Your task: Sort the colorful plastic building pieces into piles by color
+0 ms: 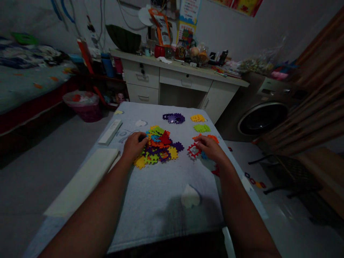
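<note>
A mixed heap of colourful plastic interlocking pieces (163,155) lies in the middle of the cloth-covered table. My left hand (134,146) rests at the heap's left edge, fingers loosely bent and thumb a little apart, with no piece visibly gripped. Between the thumb and fingers of my right hand (211,147) is a red square frame piece (194,150), above the table's right side. Orange pieces (213,138) show just behind this hand. Partly covered by the right arm are blue and red pieces near the right edge.
Purple pieces (174,118), yellow pieces (197,118) and green pieces (201,128) form separate groups at the back. A white box (110,132) and a long pale board (83,182) lie along the left. Beyond stand a desk (185,80) and a washing machine (258,111).
</note>
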Available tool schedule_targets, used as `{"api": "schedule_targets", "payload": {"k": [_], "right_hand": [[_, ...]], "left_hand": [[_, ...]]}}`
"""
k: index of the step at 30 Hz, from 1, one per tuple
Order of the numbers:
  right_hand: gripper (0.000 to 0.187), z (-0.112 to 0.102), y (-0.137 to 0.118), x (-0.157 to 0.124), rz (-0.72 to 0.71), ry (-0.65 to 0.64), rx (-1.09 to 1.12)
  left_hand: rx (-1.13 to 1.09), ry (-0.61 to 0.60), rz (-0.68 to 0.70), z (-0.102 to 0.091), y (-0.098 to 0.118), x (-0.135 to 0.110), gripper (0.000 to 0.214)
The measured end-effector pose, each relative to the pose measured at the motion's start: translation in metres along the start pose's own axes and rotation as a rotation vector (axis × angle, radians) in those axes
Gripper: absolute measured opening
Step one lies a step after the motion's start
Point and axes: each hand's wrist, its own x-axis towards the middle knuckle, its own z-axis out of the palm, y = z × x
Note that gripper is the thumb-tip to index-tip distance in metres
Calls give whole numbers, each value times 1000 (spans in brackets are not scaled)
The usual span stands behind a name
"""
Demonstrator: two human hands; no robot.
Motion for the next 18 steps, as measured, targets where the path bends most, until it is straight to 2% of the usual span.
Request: {"api": "schedule_targets", "payload": {"k": [4,8,13,18], "right_hand": [[14,-22,10,-24,45,-103,-24],[14,-35,19,-46,100,-182,-94],[15,-40,24,-67,223,-259,-143],[14,-40,30,-81,229,-222,-143]], "left_hand": [[6,6,-8,1,-1,1,31],[0,-1,1,1,-1,1,32],[-6,-9,-6,0,0,0,34],[-16,-7,-7,0,0,0,35]]}}
